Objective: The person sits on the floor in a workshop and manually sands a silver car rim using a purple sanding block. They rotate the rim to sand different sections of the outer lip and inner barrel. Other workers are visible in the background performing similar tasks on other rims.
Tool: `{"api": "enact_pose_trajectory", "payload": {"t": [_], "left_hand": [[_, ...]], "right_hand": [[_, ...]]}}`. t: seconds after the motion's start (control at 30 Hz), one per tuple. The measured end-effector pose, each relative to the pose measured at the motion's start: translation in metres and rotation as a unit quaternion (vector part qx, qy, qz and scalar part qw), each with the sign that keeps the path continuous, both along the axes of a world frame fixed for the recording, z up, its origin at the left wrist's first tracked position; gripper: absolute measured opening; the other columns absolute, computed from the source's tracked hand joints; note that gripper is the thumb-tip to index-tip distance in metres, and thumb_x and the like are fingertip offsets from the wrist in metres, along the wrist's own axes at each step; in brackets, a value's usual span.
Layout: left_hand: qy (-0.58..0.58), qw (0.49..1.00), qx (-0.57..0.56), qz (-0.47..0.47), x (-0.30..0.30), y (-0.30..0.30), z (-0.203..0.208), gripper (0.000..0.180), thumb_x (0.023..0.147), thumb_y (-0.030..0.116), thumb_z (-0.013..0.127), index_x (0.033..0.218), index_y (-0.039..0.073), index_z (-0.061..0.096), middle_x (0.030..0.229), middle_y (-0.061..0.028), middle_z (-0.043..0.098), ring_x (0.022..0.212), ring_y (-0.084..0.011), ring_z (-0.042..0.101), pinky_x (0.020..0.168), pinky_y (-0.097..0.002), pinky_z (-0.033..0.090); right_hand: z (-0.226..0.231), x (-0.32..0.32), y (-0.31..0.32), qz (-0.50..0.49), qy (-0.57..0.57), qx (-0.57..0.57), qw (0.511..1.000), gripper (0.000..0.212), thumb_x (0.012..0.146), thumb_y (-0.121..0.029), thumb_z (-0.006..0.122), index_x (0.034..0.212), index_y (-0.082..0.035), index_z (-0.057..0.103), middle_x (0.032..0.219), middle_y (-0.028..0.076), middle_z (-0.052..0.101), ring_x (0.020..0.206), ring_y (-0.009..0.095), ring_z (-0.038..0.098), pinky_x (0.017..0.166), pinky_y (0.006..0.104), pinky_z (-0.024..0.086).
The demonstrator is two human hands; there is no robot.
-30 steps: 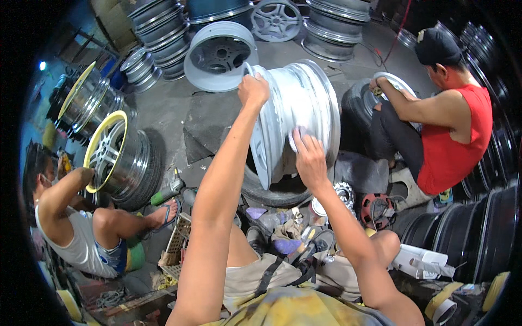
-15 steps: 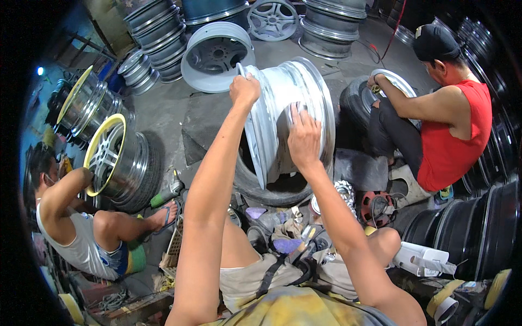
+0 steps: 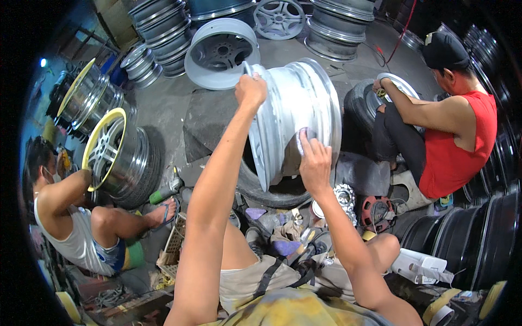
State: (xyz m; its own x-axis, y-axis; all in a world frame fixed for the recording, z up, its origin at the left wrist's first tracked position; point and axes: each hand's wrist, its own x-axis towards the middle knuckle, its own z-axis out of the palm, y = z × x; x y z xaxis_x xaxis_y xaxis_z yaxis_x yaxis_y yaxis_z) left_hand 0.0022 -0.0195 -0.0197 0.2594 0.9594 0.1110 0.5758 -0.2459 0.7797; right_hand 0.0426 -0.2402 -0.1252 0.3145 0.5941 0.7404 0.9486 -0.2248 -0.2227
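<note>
Clasping the round silver metal rim (image 3: 291, 100), the left hand (image 3: 251, 90) steadies it. The right hand (image 3: 316, 162) holds a purplish pad (image 3: 300, 139) against it; press evenly.

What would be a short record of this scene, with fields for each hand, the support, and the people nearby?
Left hand: grips the left edge of a silver wheel
Right hand: fingers hold a small purplish pad at the wheel's barrel
Support: black tire beneath the wheel
Person at left: seated beside a yellow-edged wheel
Person at right: red top, hands by a tire
</note>
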Motion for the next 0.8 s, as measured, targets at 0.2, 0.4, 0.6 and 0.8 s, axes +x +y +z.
{"api": "enact_pose_trajectory", "payload": {"t": [0.2,0.4,0.6,0.8], "left_hand": [[0.014,1.0,0.008,-0.01,0.004,0.01,-0.003,0.047,0.097,0.033,0.051,0.111,-0.009,0.066,0.115,-0.0316,0.066,0.113,-0.045,0.062,0.1,-0.0494,0.047],[0.013,1.0,0.028,0.001,0.005,0.008,-0.005,0.047,0.098,0.033,0.05,0.109,-0.009,0.067,0.114,-0.0306,0.067,0.112,-0.0441,0.063,0.099,-0.0484,0.048],[0.006,1.0,0.011,-0.004,-0.001,0.008,0.001,0.046,0.098,0.032,0.05,0.108,-0.009,0.067,0.114,-0.0307,0.067,0.112,-0.0444,0.063,0.1,-0.0486,0.047],[0.015,1.0,0.011,0.005,0.005,0.005,-0.001,0.047,0.098,0.033,0.05,0.11,-0.009,0.066,0.117,-0.0321,0.065,0.114,-0.0451,0.062,0.1,-0.0492,0.047]], "right_hand": [[0.043,0.021,0.032,-0.042,-0.02,-0.021,0.999,0.046,0.084,-0.001,0.058,0.13,-0.001,0.061,0.087,0.008,0.057,0.084,0.023,0.059,0.077,0.0388,0.039],[0.015,0.001,-0.001,-0.035,0.016,-0.042,0.998,0.046,0.083,0.0,0.058,0.129,-0.002,0.061,0.09,0.009,0.057,0.087,0.024,0.059,0.077,0.0393,0.038],[0.024,0.005,0.01,-0.047,0.016,-0.048,0.998,0.049,0.084,0.0,0.057,0.133,-0.002,0.059,0.093,0.01,0.059,0.089,0.026,0.059,0.078,0.0413,0.038],[0.018,0.012,0.007,-0.036,-0.012,-0.033,0.999,0.049,0.082,-0.01,0.066,0.131,-0.008,0.062,0.099,0.01,0.057,0.092,0.025,0.055,0.081,0.042,0.037]]}}
